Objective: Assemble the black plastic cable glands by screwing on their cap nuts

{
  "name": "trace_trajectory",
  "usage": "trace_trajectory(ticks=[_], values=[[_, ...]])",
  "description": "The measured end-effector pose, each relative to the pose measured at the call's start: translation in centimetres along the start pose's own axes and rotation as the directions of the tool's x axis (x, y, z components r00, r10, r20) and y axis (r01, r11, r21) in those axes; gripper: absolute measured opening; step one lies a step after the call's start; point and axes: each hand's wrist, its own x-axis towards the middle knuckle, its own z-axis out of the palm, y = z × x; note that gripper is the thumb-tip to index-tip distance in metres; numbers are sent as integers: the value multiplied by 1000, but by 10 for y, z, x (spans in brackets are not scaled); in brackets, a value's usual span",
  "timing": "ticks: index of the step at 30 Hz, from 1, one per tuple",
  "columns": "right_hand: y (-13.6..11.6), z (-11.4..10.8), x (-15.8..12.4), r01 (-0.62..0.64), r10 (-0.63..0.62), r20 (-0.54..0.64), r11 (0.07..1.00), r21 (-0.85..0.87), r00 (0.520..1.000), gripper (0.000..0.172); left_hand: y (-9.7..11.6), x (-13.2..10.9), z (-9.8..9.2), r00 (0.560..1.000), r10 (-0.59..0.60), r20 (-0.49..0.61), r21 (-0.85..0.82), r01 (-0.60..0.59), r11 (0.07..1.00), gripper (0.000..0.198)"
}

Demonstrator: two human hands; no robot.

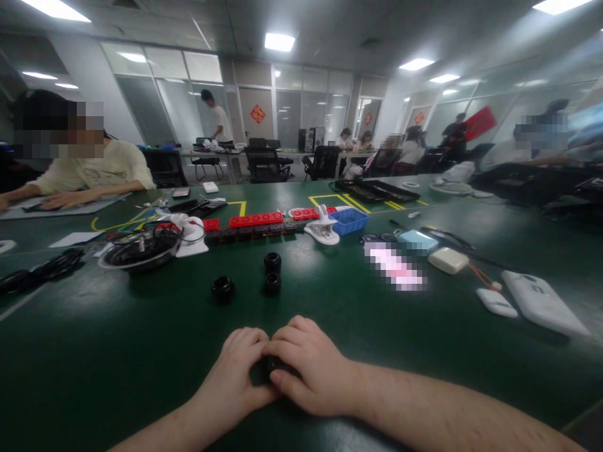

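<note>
My left hand (245, 364) and my right hand (306, 364) meet over the near part of the green table (155, 364). Between them, both hands close around a small black piece (277, 364); only a dark glossy part shows under the right fingers, the rest is covered. Beyond the hands sit three round black fittings (223, 289) that look like ribbed plastic rings. One stands apart on the left, while a larger one (272, 262) is right behind a smaller one (272, 284).
A metal bowl of black cables (141, 251) is at left. Red and black power strips (257, 220), a white clamp-like item (323, 227) and a blue bin (349, 221) stand farther back. A power bank (541, 304) and white case (448, 260) lie right. A person (103, 166) sits left.
</note>
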Motion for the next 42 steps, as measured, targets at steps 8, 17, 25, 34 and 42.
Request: trace_trajectory(ticks=[8,17,25,34,42], values=[[-6,0,-1,-16,14,-47,999,-43,999,29,1,-2,0,1000,0,2,2,0,1000,15],[-10,0,5,87,-90,-4,977,-194,996,29,3,-1,1,998,-35,-58,15,36,999,11],[-16,8,1,241,-235,55,922,-304,970,31,-4,1,4,1000,8,-22,66,-7,998,3],[-17,11,-4,279,-284,25,914,-295,958,23,0,-1,-1,1000,4,-9,10,-4,1000,10],[-15,10,-7,250,-277,-59,926,-284,959,20,0,-1,-3,1000,-20,-15,16,21,1000,8]])
